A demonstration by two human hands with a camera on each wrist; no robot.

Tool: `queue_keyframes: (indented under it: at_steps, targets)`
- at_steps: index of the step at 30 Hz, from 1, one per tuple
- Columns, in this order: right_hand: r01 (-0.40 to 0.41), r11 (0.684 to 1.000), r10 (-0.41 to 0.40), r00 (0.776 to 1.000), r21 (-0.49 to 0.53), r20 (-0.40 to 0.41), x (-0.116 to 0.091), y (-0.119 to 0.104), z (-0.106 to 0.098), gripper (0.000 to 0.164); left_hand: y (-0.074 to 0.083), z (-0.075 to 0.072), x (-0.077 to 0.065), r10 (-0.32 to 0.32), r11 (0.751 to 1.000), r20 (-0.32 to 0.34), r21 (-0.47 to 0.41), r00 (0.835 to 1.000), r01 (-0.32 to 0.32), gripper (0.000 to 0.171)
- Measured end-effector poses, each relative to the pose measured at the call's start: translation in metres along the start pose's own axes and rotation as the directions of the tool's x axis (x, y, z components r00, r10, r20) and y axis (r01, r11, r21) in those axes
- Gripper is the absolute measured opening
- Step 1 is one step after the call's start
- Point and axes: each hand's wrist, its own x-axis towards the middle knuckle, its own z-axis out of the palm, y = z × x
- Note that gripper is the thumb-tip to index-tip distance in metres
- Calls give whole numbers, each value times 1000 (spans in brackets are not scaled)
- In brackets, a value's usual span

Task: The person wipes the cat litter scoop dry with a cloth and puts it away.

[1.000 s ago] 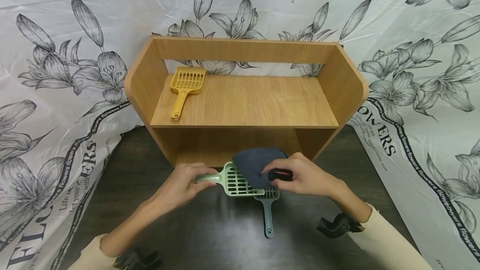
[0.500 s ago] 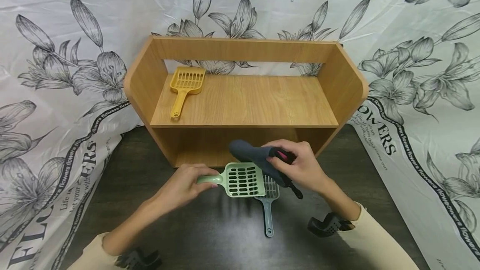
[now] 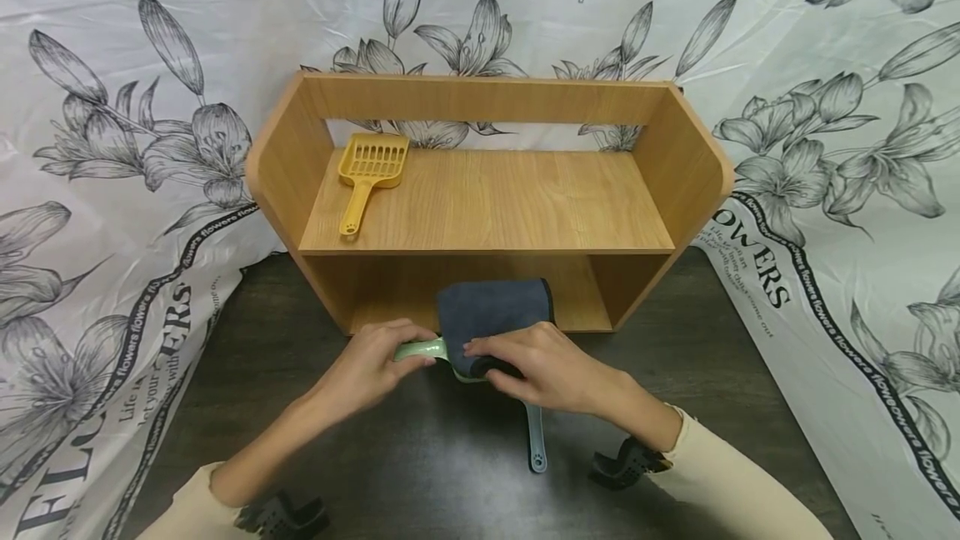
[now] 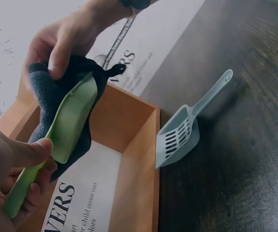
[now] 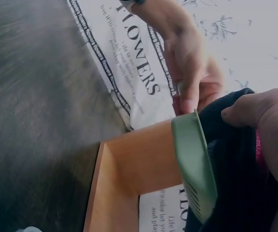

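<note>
My left hand [image 3: 375, 363] grips the handle of a pale green litter scoop [image 3: 422, 348], held above the table in front of the shelf. A dark blue cloth [image 3: 491, 307] covers most of the scoop's slotted head in the head view. My right hand [image 3: 551, 369] pinches the cloth between thumb and fingers, over the scoop. From the left wrist, the green scoop [image 4: 73, 121] shows its side, with the cloth [image 4: 42, 96] wrapped behind it. A grey-blue litter scoop [image 3: 536, 438] lies on the table below, its head hidden by the right hand and cloth.
Behind the hands stands a two-level wooden shelf [image 3: 487, 202]. On its upper board, at the left, lies a yellow litter scoop [image 3: 372, 163]. The dark table [image 3: 420, 473] spreads in front, and a flower-printed sheet [image 3: 112, 148] hangs around the back and sides.
My right hand has shifted left and turned the cloth over, laying it across the green scoop's head, which showed bare half a second ago. My left hand has stayed on the handle.
</note>
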Motion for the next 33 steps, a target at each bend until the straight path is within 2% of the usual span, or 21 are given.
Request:
queue_keyframes:
  at_steps: [7,13,16,20,23,25,29,33]
  targets:
    - [-19,997,25,996,-71,82,-6,-3,-8,27,0,-2,0,27,999,-20,-25,999,-27,24]
    - [-36,995,42,997,-92,62,-15,-3,-18,25,-2,-3,0,63,998,-45,-10,997,-63,24]
    - [-50,996,53,998,-69,45,-23,-1,-23,26,-4,-4,-1,78,997,-63,3,995,-78,24]
    - [-91,996,90,996,26,23,-33,3,-31,31,-8,-6,-4,70,998,-71,15,995,-69,25]
    - [-138,983,140,990,121,-13,-40,6,-36,35,-10,-9,-5,49,999,-67,15,997,-48,25]
    - [-174,967,186,981,186,-51,-44,8,-38,37,-11,-11,-7,34,999,-65,9,997,-33,24]
    - [-250,919,296,948,304,-117,-53,13,-40,36,-13,-15,-10,8,1000,-67,24,998,-7,24]
    - [-301,876,372,919,377,-128,-62,17,-42,33,-17,-20,-13,-40,998,-71,51,997,44,25]
